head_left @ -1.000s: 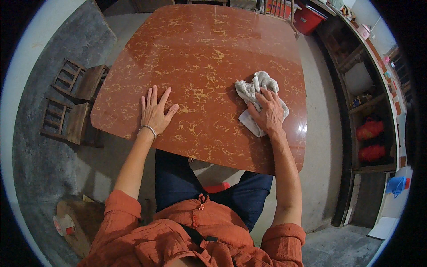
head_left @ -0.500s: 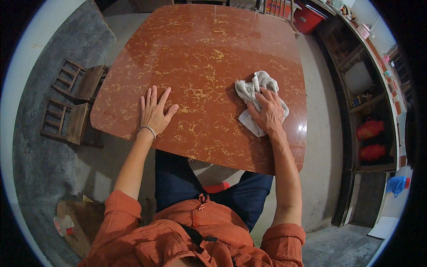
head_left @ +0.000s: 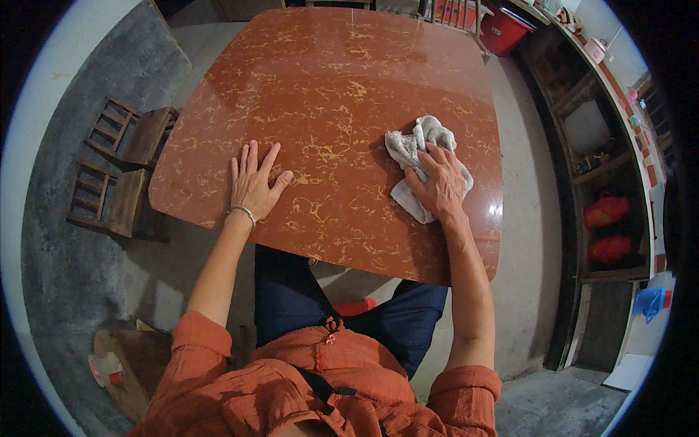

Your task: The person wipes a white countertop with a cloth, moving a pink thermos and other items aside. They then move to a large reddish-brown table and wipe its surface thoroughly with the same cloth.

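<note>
A crumpled grey-white cleaning cloth [head_left: 434, 131] lies on the right part of a reddish-brown table [head_left: 320, 87] with yellow marbled veins. My right hand [head_left: 440, 183] presses down on the cloth, its fingers curved over the fabric and gripping it against the tabletop. Part of the cloth is hidden under the palm. Near the table's front left edge, my left hand [head_left: 255, 180] rests on the bare surface with its fingers spread and nothing in it. A bracelet circles that wrist.
Two small wooden chairs [head_left: 127, 204] stand left of the table. Along the right wall runs a dark shelf unit [head_left: 604, 171] holding red bundles. A red tub [head_left: 504, 33] sits beyond the far right corner. A round wooden piece [head_left: 135, 357] is at lower left.
</note>
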`<state>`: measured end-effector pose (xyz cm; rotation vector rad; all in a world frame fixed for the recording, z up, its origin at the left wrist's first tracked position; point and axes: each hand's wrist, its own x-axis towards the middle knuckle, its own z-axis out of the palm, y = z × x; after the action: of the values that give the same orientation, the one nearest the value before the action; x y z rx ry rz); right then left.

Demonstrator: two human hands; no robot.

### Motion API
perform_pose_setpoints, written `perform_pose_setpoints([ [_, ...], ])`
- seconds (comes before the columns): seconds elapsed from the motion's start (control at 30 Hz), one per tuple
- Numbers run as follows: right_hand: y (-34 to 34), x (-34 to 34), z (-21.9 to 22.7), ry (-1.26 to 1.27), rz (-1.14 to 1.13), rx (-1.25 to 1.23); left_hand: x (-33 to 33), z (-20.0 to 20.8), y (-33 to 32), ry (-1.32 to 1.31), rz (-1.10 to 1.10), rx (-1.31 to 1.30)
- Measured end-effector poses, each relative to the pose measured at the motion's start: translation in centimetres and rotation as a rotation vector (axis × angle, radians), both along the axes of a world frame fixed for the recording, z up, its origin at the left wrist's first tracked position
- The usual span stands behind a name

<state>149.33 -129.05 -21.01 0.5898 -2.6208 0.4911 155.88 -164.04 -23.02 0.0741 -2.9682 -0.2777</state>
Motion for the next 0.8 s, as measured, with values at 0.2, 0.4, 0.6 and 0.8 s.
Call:
perform_pose_setpoints([
  [0.2,0.0,-0.1,0.1,0.004,0.011,-0.033,-0.2,-0.1,-0.2,-0.005,-0.003,0.017],
  [0.4,0.6,3.5,1.4,-0.211,0.126,-0.033,-0.1,-0.1,-0.5,-0.020,0.006,-0.002],
  [0.6,5.2,12.1,1.6,-0.228,0.210,0.055,0.2,0.2,-0.3,-0.012,0.001,0.015],
  [0.8,10.3,4.0,-0.6,-0.099,-0.213,-0.045,-0.1,0.2,0.3,-0.010,-0.009,0.001],
])
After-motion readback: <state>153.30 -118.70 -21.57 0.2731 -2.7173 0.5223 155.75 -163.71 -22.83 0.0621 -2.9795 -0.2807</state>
